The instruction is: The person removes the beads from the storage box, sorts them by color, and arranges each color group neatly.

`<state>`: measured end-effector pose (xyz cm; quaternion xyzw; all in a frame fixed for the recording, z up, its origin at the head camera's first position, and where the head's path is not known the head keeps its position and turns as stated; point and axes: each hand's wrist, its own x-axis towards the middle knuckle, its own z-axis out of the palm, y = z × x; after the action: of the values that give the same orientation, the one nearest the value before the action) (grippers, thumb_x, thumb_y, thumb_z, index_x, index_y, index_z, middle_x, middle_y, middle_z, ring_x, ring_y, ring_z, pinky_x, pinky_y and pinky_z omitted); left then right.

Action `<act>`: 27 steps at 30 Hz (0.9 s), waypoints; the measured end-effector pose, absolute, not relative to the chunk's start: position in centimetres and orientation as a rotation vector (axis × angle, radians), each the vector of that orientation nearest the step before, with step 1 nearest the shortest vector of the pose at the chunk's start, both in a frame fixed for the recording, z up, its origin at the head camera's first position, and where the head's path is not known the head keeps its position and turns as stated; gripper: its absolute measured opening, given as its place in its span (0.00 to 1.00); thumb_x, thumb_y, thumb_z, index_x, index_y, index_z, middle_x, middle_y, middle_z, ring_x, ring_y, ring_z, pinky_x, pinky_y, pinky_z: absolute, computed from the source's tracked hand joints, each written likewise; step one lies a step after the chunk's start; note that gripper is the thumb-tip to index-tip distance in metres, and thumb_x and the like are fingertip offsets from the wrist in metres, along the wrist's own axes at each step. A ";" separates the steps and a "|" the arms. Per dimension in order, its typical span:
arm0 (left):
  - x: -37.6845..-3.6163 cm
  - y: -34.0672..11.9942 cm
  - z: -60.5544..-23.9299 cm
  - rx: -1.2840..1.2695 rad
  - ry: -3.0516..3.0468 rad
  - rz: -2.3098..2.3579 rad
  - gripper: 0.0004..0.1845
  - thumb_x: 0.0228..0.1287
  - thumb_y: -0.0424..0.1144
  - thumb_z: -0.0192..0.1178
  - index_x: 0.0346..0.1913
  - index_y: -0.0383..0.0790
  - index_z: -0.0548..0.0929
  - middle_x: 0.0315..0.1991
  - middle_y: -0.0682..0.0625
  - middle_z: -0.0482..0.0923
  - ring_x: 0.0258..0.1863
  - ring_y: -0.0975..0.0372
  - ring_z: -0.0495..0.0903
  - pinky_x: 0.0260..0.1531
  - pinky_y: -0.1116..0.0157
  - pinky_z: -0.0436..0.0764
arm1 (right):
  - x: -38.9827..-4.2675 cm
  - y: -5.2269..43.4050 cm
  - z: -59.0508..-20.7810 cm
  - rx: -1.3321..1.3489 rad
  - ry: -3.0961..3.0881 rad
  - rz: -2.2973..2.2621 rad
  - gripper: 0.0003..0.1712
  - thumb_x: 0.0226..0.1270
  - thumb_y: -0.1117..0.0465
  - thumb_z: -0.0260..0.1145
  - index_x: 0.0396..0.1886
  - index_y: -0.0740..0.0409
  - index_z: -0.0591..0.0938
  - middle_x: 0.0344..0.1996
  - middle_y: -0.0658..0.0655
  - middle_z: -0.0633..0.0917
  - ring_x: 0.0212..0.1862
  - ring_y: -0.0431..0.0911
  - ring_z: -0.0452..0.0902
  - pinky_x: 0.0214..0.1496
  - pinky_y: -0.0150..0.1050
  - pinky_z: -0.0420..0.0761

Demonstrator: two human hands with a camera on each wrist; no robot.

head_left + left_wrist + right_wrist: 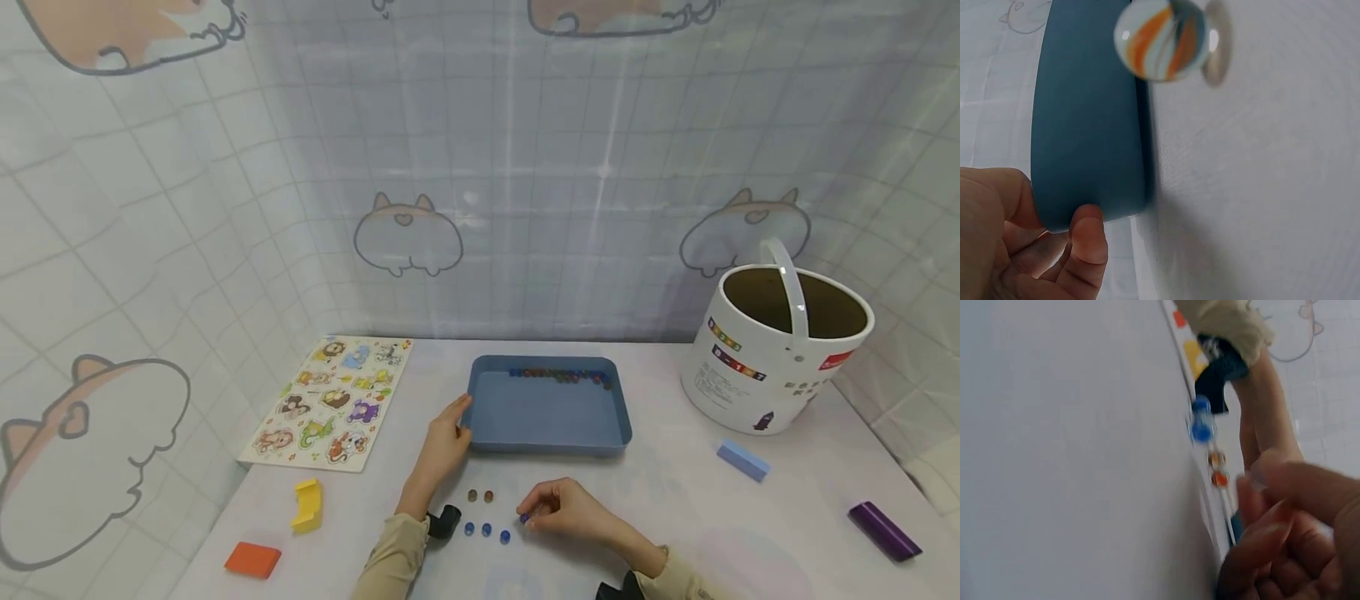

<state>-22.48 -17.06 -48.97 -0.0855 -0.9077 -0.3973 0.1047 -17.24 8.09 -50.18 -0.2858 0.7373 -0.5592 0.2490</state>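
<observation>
My left hand (442, 446) grips the near left corner of a shallow blue tray (547, 417); the left wrist view shows the thumb against the tray's outer wall. A row of small coloured marbles (558, 375) lies inside along the far side. My right hand (566, 510) is in front of the tray, low over the table, its thumb and fingertips pinching a blue marble (524, 518). Left of it sit three blue marbles (487, 529), with an orange-red marble (489, 496) and a brownish-green marble (472, 495) behind them. A clear marble with orange swirls (1160, 40) looms close in the left wrist view.
An animal puzzle board (330, 404) lies at the back left, with a yellow block (307, 506) and an orange block (252, 560) nearer. On the right stand a white bucket (731, 371) with a raised handle, a light blue block (743, 461) and a purple block (885, 531).
</observation>
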 end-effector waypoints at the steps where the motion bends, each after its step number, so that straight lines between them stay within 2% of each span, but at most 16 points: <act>1: -22.5 -17.0 -49.0 -0.253 -2.679 -1.173 0.31 0.55 0.22 0.52 0.66 0.28 0.70 0.68 0.36 0.68 0.14 0.71 0.54 0.19 0.75 0.65 | -17.1 8.0 -50.3 -0.785 2.022 -1.515 0.10 0.58 0.64 0.70 0.39 0.63 0.87 0.29 0.60 0.86 0.23 0.32 0.70 0.26 0.26 0.71; 6: -22.5 -16.9 -49.1 -0.245 -2.683 -1.163 0.31 0.54 0.22 0.52 0.66 0.28 0.70 0.68 0.36 0.69 0.15 0.71 0.55 0.20 0.74 0.66 | -16.6 7.9 -50.5 -0.828 2.067 -1.473 0.07 0.55 0.66 0.71 0.35 0.57 0.87 0.21 0.58 0.81 0.21 0.32 0.67 0.23 0.26 0.68; 13: -22.7 -17.0 -48.8 -0.244 -2.680 -1.187 0.31 0.55 0.22 0.52 0.66 0.28 0.70 0.68 0.36 0.68 0.17 0.70 0.59 0.20 0.74 0.66 | -16.7 7.8 -50.7 -1.004 2.126 -1.387 0.08 0.53 0.66 0.73 0.34 0.53 0.87 0.20 0.47 0.79 0.21 0.28 0.65 0.23 0.23 0.67; 17: -22.7 -17.0 -48.7 -0.246 -2.678 -1.184 0.31 0.55 0.22 0.52 0.66 0.28 0.69 0.68 0.36 0.68 0.18 0.69 0.59 0.22 0.74 0.68 | -16.8 7.8 -50.6 -1.055 2.138 -1.352 0.10 0.52 0.67 0.73 0.35 0.53 0.87 0.24 0.49 0.82 0.22 0.27 0.66 0.23 0.24 0.69; 22: -22.7 -17.0 -48.8 -0.240 -2.684 -1.177 0.31 0.54 0.22 0.52 0.66 0.28 0.70 0.68 0.36 0.68 0.18 0.69 0.60 0.22 0.74 0.68 | -17.3 8.0 -49.0 -0.979 2.150 -1.324 0.13 0.53 0.64 0.74 0.41 0.52 0.87 0.30 0.51 0.85 0.21 0.30 0.67 0.24 0.26 0.69; 27: -22.7 -17.0 -49.0 -0.239 -2.680 -1.171 0.31 0.55 0.22 0.52 0.66 0.28 0.70 0.68 0.35 0.68 0.17 0.69 0.58 0.21 0.73 0.67 | -18.8 8.6 -46.5 -0.935 2.157 -1.379 0.14 0.58 0.63 0.71 0.45 0.58 0.86 0.37 0.60 0.86 0.21 0.32 0.65 0.24 0.27 0.68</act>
<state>-22.73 -17.01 -49.03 -0.0812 -0.9084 -0.3969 0.1035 -18.83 8.61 -46.52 -0.3355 0.7744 -0.4950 0.2065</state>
